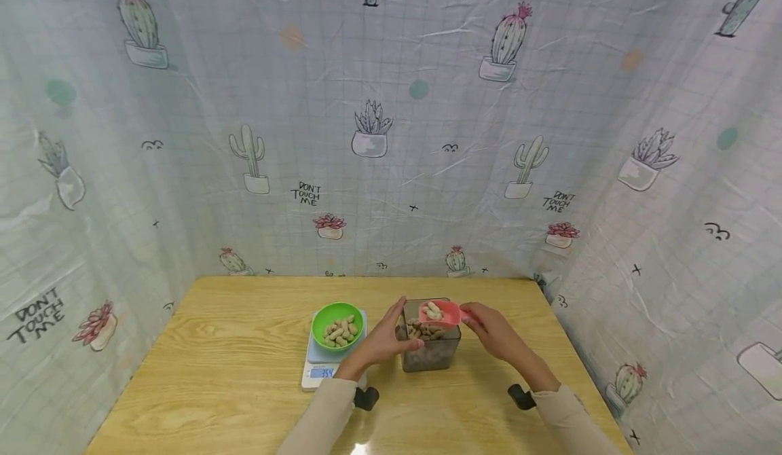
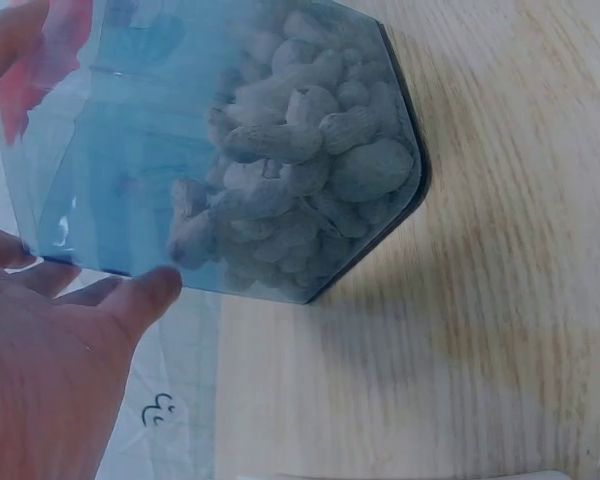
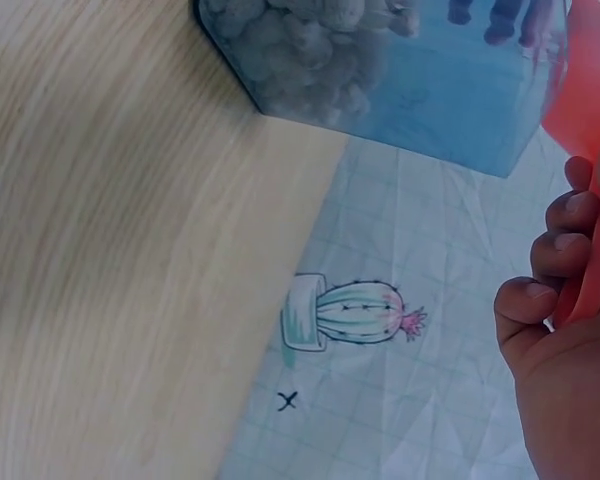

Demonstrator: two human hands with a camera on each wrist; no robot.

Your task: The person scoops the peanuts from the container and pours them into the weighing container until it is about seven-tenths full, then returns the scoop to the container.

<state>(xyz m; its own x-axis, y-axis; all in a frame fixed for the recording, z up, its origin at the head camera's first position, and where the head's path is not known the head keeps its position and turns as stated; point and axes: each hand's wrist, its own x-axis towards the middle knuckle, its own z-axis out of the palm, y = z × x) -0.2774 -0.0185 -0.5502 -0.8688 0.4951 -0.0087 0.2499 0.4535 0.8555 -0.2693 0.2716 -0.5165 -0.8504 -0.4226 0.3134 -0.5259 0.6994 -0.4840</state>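
A red scoop (image 1: 451, 313) with a few peanuts (image 1: 432, 311) in it is held level over the mouth of a clear, dark-tinted plastic container (image 1: 427, 358). My right hand (image 1: 493, 331) grips the scoop's handle, its fingers curled round it in the right wrist view. My left hand (image 1: 381, 339) holds the container near its rim, thumb across the front and fingers along the left side. Unshelled peanuts (image 2: 310, 140) fill the container's lower part. To the left, a green bowl (image 1: 316, 326) with several peanuts sits on a white kitchen scale (image 1: 309, 367), whose display seems to read 354, perhaps with a decimal point.
Everything stands on a light wood table (image 1: 232, 346). A curtain (image 1: 391, 204) printed with cacti hangs behind it and along both sides. The scale is close beside my left forearm.
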